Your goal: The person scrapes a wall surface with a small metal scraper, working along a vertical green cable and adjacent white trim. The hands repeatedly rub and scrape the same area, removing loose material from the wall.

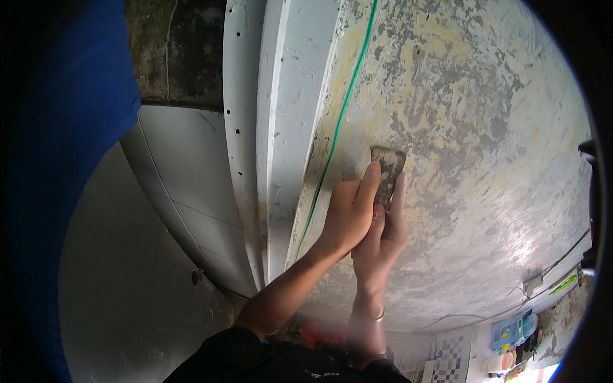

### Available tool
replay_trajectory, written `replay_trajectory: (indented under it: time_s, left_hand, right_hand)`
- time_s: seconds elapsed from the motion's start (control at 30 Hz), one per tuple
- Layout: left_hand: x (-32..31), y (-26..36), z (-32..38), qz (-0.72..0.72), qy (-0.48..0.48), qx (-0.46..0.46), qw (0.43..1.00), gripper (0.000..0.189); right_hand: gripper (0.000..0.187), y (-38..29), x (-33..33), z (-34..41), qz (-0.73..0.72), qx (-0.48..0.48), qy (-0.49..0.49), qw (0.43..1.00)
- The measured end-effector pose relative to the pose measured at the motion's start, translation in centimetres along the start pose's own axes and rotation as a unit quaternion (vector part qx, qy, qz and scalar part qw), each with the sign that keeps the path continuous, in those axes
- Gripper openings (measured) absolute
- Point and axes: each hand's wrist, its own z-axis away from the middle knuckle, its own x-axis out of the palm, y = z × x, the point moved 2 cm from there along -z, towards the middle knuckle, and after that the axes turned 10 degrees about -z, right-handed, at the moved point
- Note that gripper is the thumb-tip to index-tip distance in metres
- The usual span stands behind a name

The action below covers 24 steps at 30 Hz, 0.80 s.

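Note:
Both my hands grip one flat, rectangular, worn block (389, 167), mottled brown and grey, against the patchy wall (455, 143). It may be a sanding block or a scraper; the picture does not settle which. My left hand (352, 210) holds its left side, with a finger or thumb lying along the face. On the lower and right side is my right hand (383, 234), with a band around that wrist. Paint on the wall is worn through to grey and yellowish patches. A green cord (341, 115) runs down the wall to the left of the block.
White painted door or window frame (297, 95) with chipped spots stands left of the cord. Blue cloth (86, 86) hangs at the far left. Low on the right are a cable (459, 316), a wall box (532, 286), a blue plastic basket (506, 333) and checkered tiles (448, 356).

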Motion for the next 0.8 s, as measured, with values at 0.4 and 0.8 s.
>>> replay_trajectory:
  time_s: [0.4,0.8]
  left_hand:
    - [0.07,-0.69,0.27,0.012,-0.002,0.009,1.000,0.065]
    - [-0.06,-0.81,0.42,0.013,0.001,-0.006,1.000,0.066]
  right_hand:
    - [0.059,0.50,-0.37,0.48,0.012,0.034,0.009,0.999]
    - [0.058,0.66,-0.27,0.51,0.012,0.031,0.012,0.999]
